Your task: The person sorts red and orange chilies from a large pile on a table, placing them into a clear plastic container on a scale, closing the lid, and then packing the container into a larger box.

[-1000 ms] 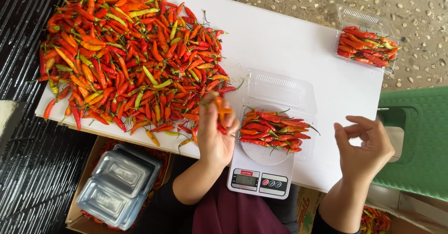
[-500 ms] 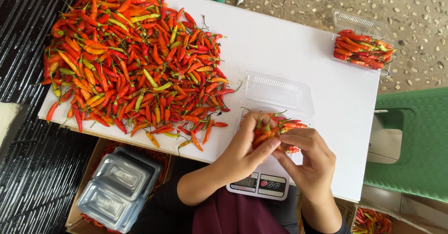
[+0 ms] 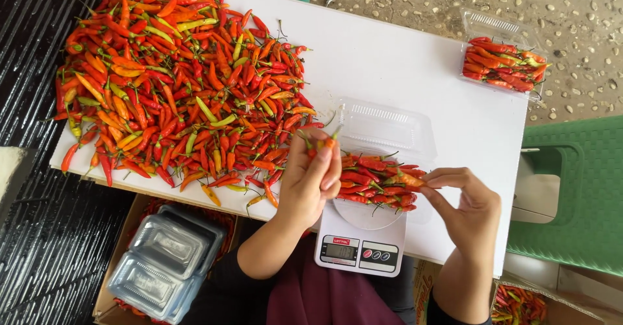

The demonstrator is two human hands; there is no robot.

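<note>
Clearly the step in hand is portioning chillies by weight: an open clear tray (image 3: pixel 389 130) sits on a small white kitchen scale (image 3: pixel 361 242) at the lower middle of the frame, already holding a heap of red chillies (image 3: pixel 376 181). The left hand (image 3: pixel 311 182) hovers just left of that heap, its grip closed narrowly around a few small chillies (image 3: pixel 322 144) whose stems poke up above the fingertips. The right hand (image 3: pixel 468 205) comes in from the lower right; its thumb and forefinger pinch a single orange-red chilli (image 3: pixel 407 180) at the right edge of the heap, the other fingers loosely curled. Whether that chilli is being laid down or lifted off I cannot say from one view.

By my judgement the next move calls for a look at the scale's readout (too small to make out here), then adding or removing single pods with a light pinch so the tray does not shift on the platform.

A big pile of loose chillies (image 3: pixel 175 91) (red, orange, a few green) fills the upper left of the white counter (image 3: pixel 402 59). A filled tray (image 3: pixel 503 62) stands at the upper right corner. Stacked empty trays (image 3: pixel 169 260) lie in a cardboard box at the lower left, below the counter edge, and a green plastic stool (image 3: pixel 577 195) sits at the right.
</note>
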